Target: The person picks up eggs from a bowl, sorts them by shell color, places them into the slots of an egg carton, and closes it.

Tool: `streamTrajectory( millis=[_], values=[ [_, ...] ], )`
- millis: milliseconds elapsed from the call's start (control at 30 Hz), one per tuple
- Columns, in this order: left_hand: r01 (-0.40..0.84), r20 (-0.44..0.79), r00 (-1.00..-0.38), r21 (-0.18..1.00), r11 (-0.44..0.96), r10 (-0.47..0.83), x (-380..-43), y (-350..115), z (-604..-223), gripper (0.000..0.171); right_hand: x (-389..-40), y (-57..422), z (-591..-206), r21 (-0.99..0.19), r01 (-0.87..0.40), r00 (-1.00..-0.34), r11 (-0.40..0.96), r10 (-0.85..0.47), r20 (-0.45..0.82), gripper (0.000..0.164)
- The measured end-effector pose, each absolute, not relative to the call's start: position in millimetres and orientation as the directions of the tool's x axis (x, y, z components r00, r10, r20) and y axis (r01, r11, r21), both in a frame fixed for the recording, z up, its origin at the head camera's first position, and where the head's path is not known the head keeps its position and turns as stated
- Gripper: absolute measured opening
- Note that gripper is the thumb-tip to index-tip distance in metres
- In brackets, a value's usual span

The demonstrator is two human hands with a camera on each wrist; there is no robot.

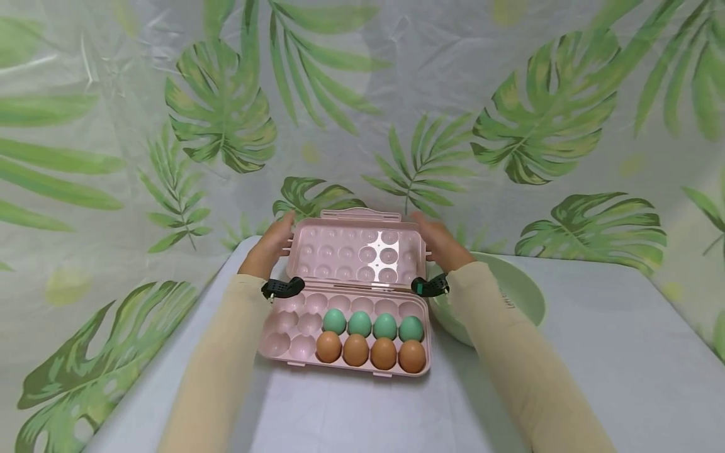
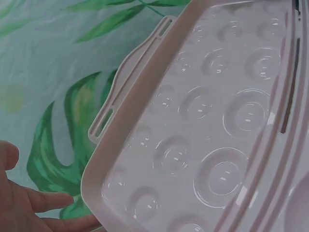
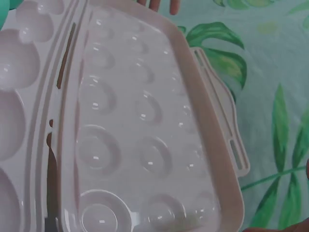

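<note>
A pink plastic egg carton (image 1: 303, 347) lies unfolded on the table, its lid (image 1: 335, 242) tilted up at the back. Several green eggs (image 1: 359, 324) sit in the middle row of cups, and several brown eggs (image 1: 355, 350) fill cups in the front row. My left hand (image 1: 269, 248) is at the lid's left side, fingers extended; in the left wrist view a fingertip (image 2: 72, 223) meets the lid's edge. At the lid's right side is my right hand (image 1: 444, 244), its fingers pointing up and away. Only slivers of that hand show in the right wrist view.
A light green bowl (image 1: 518, 286) stands right of the carton, partly behind the right forearm. The white table (image 1: 612, 327) extends to the right. A leaf-patterned sheet (image 1: 442, 82) hangs behind the table.
</note>
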State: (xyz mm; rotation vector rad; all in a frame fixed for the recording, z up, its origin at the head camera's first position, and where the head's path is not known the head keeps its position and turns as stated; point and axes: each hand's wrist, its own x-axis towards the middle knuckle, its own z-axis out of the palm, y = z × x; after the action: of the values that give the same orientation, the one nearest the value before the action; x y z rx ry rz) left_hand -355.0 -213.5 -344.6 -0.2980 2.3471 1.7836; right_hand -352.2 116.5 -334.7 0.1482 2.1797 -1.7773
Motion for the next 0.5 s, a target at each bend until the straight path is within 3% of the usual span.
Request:
streamTrajectory(
  millis=[233,500],
  values=[
    [-0.216,-0.212,-0.976,0.962,0.164,-0.044,-347,-221,-331,0.067,-345,124,-318,-0.94,0.272,-0.947,0.205,-0.116,-0.299,0.084],
    [-0.16,-0.151,-0.987,0.941,0.3,-0.052,-332,-220,-318,0.069,-328,123,-305,-0.95,0.233,-0.962,0.206,-0.093,-0.256,0.084]
  ],
)
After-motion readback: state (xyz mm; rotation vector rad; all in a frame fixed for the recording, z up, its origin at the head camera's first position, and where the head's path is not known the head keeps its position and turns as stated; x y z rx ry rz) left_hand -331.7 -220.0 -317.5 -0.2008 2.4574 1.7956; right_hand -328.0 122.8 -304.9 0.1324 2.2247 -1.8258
